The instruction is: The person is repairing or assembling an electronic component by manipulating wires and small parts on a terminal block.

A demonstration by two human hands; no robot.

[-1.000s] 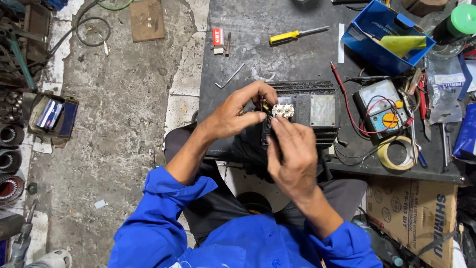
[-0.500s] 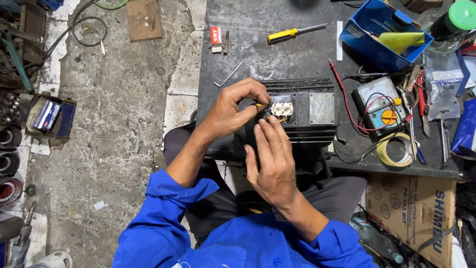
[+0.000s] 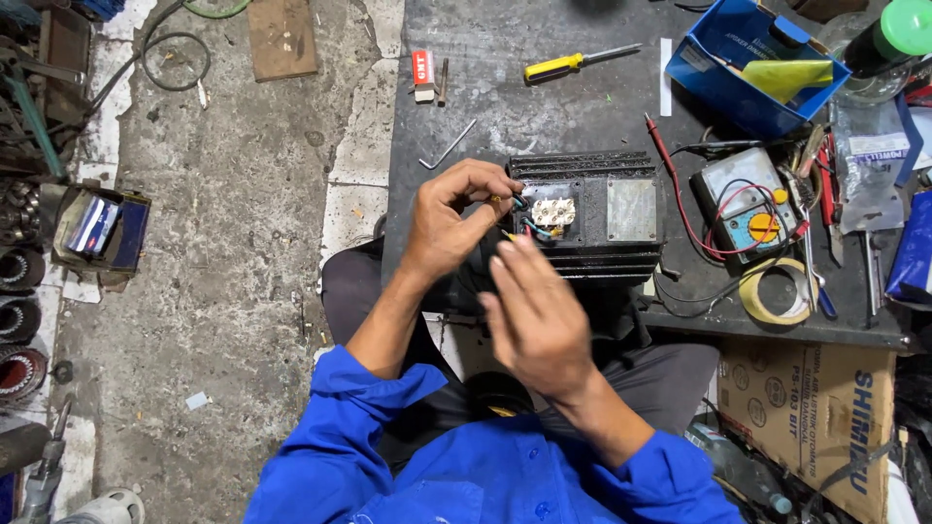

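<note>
A black finned electric motor [image 3: 621, 247] lies at the near edge of a dark workbench [image 3: 544, 107]. Its open terminal box shows a white terminal block [image 3: 553, 211] with coloured wires [image 3: 525, 229] coming out at the left. My left hand [image 3: 451, 218] pinches those wires at the left side of the terminal box. Just below the box hovers my right hand [image 3: 534, 315], fingers spread and nothing in it, clear of the motor.
On the bench lie a yellow-handled screwdriver [image 3: 573, 64], an allen key [image 3: 449, 146], a multimeter [image 3: 748, 204] with red and black leads, a tape roll [image 3: 772, 291] and a blue box [image 3: 752, 58]. A cardboard box [image 3: 815, 417] sits below right. Concrete floor with metal parts lies at left.
My right hand has drawn back from the terminal box toward me and opened. My left hand has stayed at the wires.
</note>
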